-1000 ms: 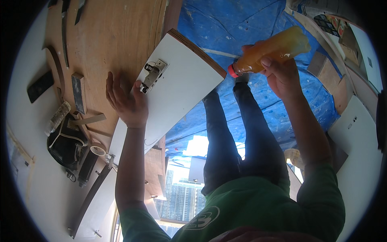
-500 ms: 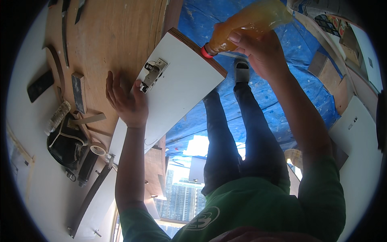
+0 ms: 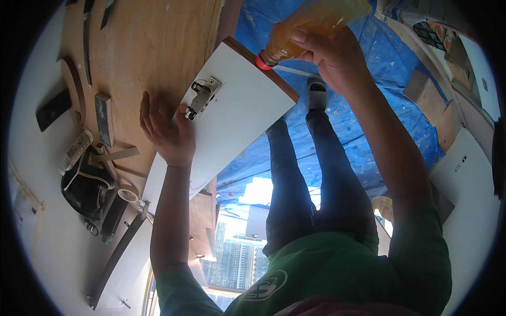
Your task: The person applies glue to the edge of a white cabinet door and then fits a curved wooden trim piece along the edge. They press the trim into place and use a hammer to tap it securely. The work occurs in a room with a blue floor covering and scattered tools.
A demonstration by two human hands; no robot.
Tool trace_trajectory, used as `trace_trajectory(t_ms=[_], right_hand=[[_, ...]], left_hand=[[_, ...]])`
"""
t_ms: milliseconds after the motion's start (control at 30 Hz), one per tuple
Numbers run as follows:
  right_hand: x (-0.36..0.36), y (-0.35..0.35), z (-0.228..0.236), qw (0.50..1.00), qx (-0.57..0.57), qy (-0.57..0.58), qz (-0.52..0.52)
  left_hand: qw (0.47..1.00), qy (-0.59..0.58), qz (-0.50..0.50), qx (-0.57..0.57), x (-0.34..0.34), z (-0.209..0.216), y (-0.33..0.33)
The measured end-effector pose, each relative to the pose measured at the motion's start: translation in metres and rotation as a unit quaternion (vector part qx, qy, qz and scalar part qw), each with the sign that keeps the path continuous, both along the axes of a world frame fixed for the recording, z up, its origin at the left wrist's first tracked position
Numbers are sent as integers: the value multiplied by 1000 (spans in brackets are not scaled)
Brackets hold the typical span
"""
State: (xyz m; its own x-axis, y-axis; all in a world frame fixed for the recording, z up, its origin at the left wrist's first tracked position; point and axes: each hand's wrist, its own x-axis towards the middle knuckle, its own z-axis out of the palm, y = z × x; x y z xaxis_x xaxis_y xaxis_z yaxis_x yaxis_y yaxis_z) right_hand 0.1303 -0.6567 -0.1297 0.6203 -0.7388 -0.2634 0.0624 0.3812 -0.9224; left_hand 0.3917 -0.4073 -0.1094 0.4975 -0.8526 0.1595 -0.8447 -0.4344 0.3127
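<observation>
The right hand (image 3: 340,60) grasps a clear plastic bottle of amber liquid (image 3: 324,18), its long axis slanting down-left, red cap (image 3: 263,60) at the brown upper-right edge of a flat white panel (image 3: 240,102); the left hand (image 3: 171,131) rests, loosely spread, across the panel's left edge.

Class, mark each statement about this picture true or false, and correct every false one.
1. The right hand grips an amber-filled plastic bottle. True.
2. The red cap points away from the white panel. False: it points down at one edge of it.
3. The left hand lies next to a metal cabinet hinge. True.
4. The tape roll lies on the blue sheet. False: it lies apart from it, left of the left forearm.
</observation>
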Motion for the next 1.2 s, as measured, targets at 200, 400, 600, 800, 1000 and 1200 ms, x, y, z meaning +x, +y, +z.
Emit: trace_trajectory(t_ms=[200,400,600,800,1000,1200], right_hand=[[-36,8,11,997,51,14,57],[-78,13,20,993,95,-41,64],[-70,17,15,966,222,-126,-37],[-67,24,4,961,245,-125,-29],[-70,25,1,964,244,-99,-21],[-70,26,4,976,203,-75,-19]], left_hand=[[1000,4,6,-2,-1,0,2],[1000,7,12,2,-2,2,2],[1000,-2,-2,1,-2,2,1],[1000,-12,-7,12,-6,9,-3],[1000,-7,0,10,-8,9,-3],[1000,-4,-4,8,-7,9,-4]])
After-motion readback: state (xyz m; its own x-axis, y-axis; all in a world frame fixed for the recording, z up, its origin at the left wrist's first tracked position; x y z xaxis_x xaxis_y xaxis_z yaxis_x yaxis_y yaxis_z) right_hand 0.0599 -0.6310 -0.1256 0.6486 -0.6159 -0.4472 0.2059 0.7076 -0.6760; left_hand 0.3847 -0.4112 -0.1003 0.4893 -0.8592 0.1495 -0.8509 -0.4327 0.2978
